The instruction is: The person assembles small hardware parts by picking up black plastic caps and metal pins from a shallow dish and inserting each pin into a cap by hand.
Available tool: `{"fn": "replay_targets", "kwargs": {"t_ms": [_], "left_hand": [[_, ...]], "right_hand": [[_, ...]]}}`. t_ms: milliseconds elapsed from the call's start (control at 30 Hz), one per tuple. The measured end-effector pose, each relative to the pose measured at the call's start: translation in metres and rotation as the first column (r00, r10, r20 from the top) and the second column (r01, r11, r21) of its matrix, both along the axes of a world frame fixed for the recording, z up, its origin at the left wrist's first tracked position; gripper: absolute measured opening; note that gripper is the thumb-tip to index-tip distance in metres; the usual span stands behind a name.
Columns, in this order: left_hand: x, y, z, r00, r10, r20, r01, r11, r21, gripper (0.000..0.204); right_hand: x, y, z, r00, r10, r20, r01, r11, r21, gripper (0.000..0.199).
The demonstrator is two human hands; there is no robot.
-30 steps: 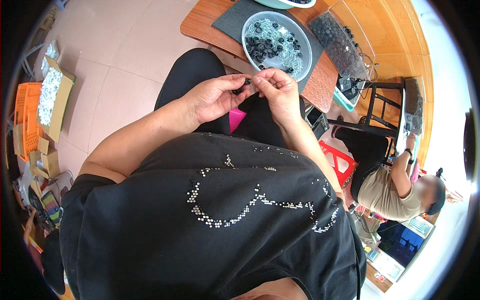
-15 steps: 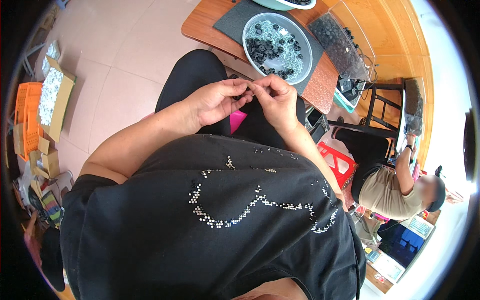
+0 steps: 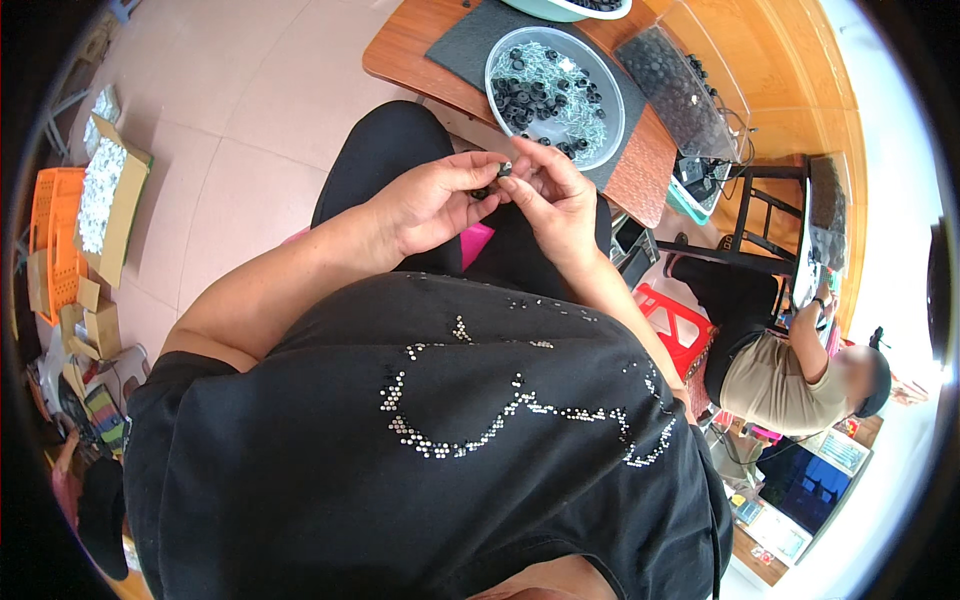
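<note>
Over my lap, my left hand [image 3: 440, 203] pinches a small black part [image 3: 504, 170] between thumb and fingertips. A pale spot shows at the part's end, and more black shows lower among the fingers. Close against it is my right hand [image 3: 553, 200], its thumb tip beside the part and its index finger raised away from the thumb. The other right fingers are partly hidden behind. Beyond my hands, a clear round basin [image 3: 617, 118] holds black round parts [image 3: 530, 100] and many thin silvery screw-like pieces [image 3: 575, 112].
The basin stands on a dark mat [image 3: 465, 42] on a brown table [image 3: 400, 50]. A clear bin [image 3: 680, 90] of black parts is beside it. Another person [image 3: 785, 380] sits at right near a red stool [image 3: 672, 328]. A carton [image 3: 128, 205] and orange crate [image 3: 65, 240] stand left.
My right index finger has lifted away from its thumb, opening the pinch. The black part now shows more clearly in my left fingertips.
</note>
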State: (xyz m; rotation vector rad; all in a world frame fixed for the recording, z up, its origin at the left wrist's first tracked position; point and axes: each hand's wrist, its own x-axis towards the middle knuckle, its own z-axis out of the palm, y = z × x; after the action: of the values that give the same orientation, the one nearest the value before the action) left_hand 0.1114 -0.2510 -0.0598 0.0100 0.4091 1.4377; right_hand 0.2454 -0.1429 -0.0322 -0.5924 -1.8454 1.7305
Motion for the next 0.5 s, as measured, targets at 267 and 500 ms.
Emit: {"fn": "replay_targets", "kwargs": {"t_ms": [267, 500], "left_hand": [[0.000, 0.000, 0.002, 1.000, 0.017, -0.027, -0.016, 1.000, 0.012, 0.019], [-0.007, 0.003, 0.000, 0.997, 0.041, -0.064, -0.044, 0.997, -0.055, 0.017]], "right_hand": [[0.000, 0.001, -0.005, 0.999, 0.015, 0.039, -0.019, 0.993, 0.117, 0.016], [0.002, 0.005, 0.020, 0.998, -0.020, 0.063, 0.023, 0.999, -0.037, 0.011]]}}
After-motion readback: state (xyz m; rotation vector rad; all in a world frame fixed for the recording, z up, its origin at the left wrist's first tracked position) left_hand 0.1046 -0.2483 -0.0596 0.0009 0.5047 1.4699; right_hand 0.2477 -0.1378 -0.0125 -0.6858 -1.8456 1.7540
